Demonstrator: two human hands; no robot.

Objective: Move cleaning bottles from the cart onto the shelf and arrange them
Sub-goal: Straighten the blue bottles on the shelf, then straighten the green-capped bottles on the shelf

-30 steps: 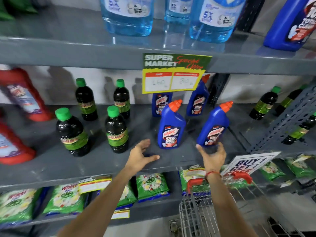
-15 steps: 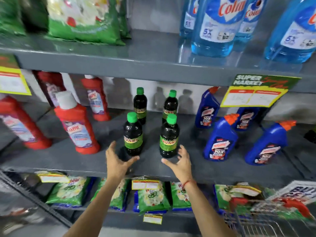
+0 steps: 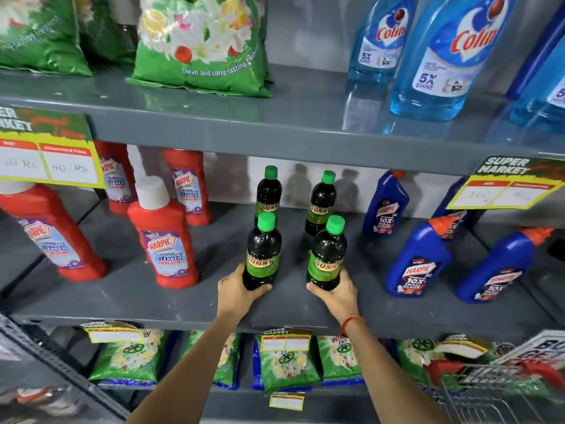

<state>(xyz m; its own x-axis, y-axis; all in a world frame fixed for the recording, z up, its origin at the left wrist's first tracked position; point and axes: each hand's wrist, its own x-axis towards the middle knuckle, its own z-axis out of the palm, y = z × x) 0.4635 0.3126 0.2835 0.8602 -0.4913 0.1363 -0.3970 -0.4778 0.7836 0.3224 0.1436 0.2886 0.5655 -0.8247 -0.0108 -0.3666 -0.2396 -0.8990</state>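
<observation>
On the grey middle shelf (image 3: 290, 304) stand several dark bottles with green caps and green labels. My left hand (image 3: 237, 290) wraps the base of the front left dark bottle (image 3: 263, 255). My right hand (image 3: 337, 290) wraps the base of the front right dark bottle (image 3: 326, 255). Both bottles stand upright on the shelf. Behind them are two more dark bottles, one at the back left (image 3: 268, 194) and one at the back right (image 3: 321, 203). The wire cart (image 3: 489, 396) shows at the bottom right corner.
Red bathroom-cleaner bottles (image 3: 166, 237) stand left of the dark ones; blue toilet-cleaner bottles (image 3: 417, 261) stand to the right. Blue glass-cleaner bottles (image 3: 443, 56) and green detergent bags (image 3: 201, 47) fill the top shelf. More green bags (image 3: 287, 362) lie below. Yellow price tags (image 3: 504, 188) hang from shelf edges.
My view and both hands shifted left from the blue bottles to the dark bottles. The hands, open in front of them half a second ago, have closed around the two front bottles.
</observation>
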